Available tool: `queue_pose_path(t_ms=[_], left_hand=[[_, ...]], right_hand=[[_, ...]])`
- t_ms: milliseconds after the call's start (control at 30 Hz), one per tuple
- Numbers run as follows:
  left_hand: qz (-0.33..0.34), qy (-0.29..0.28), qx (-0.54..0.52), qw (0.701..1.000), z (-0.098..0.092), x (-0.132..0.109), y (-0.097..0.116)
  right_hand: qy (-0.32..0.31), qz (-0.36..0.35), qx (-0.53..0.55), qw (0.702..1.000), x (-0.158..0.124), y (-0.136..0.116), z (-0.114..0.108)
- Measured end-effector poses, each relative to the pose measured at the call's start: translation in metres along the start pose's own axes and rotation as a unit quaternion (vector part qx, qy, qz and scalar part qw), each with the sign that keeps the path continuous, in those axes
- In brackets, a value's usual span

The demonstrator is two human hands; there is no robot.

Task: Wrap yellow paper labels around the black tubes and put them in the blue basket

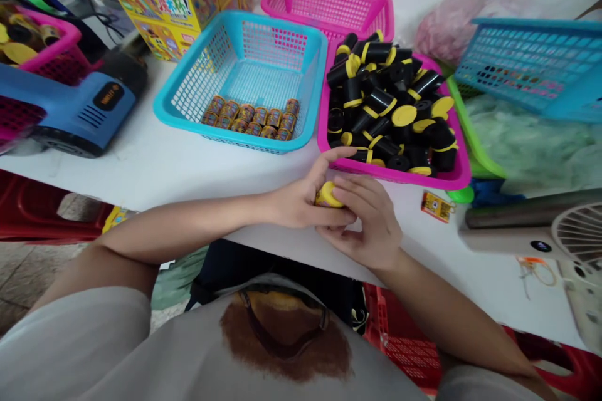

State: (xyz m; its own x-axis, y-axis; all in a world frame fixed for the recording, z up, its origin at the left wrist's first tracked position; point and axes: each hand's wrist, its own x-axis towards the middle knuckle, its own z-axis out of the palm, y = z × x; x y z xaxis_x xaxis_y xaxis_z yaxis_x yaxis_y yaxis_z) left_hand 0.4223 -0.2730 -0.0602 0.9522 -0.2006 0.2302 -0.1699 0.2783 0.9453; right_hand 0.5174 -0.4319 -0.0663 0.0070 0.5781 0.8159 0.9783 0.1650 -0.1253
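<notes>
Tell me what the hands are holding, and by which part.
The left hand and right hand together hold a small yellow-capped canister, closing around its body with the yellow end showing. Fingers hide exactly where each hand touches.

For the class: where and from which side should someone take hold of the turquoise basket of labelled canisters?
Take the turquoise basket by its solid rim, coming from above with one hand at the near edge and one at the far edge. The rim stands proud as a lip for the fingers, whereas the mesh walls look thinner. The canisters lie low on the floor, away from the rim.
</notes>
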Motion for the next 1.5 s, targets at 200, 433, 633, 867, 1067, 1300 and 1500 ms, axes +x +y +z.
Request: queue_pose_path(t_ms=[200,433,633,867,1067,1300,1500], left_hand=[[0.008,-0.004,0.032,0.999,-0.003,-0.001,0.0],[0.126,0.15,0.177,0.964,-0.007,0.001,0.008],[0.068,0.219,0.332,0.915,-0.026,-0.004,0.065],[-0.017,0.297,0.518,0.802,-0.108,0.027,0.125],[-0.237,0.297,0.635,0.672,-0.166,0.066,0.112],[-0.399,0.225,0.633,0.623,-0.173,0.075,0.088],[-0.366,0.201,0.665,0.62,-0.164,0.072,0.097]], right_hand=[[0.017,-0.04,-0.036,0.998,-0.002,0.003,-0.004],[0.02,-0.069,-0.074,0.995,0.0,0.013,0.001],[0.025,0.055,-0.103,0.993,0.016,0.039,-0.01],[-0.142,0.287,-0.179,0.93,0.031,0.108,-0.034],[-0.123,0.337,-0.168,0.918,0.028,0.114,-0.029],[0.087,0.273,-0.143,0.947,0.021,0.102,-0.028],[0.119,0.264,-0.165,0.943,0.018,0.104,-0.027]])
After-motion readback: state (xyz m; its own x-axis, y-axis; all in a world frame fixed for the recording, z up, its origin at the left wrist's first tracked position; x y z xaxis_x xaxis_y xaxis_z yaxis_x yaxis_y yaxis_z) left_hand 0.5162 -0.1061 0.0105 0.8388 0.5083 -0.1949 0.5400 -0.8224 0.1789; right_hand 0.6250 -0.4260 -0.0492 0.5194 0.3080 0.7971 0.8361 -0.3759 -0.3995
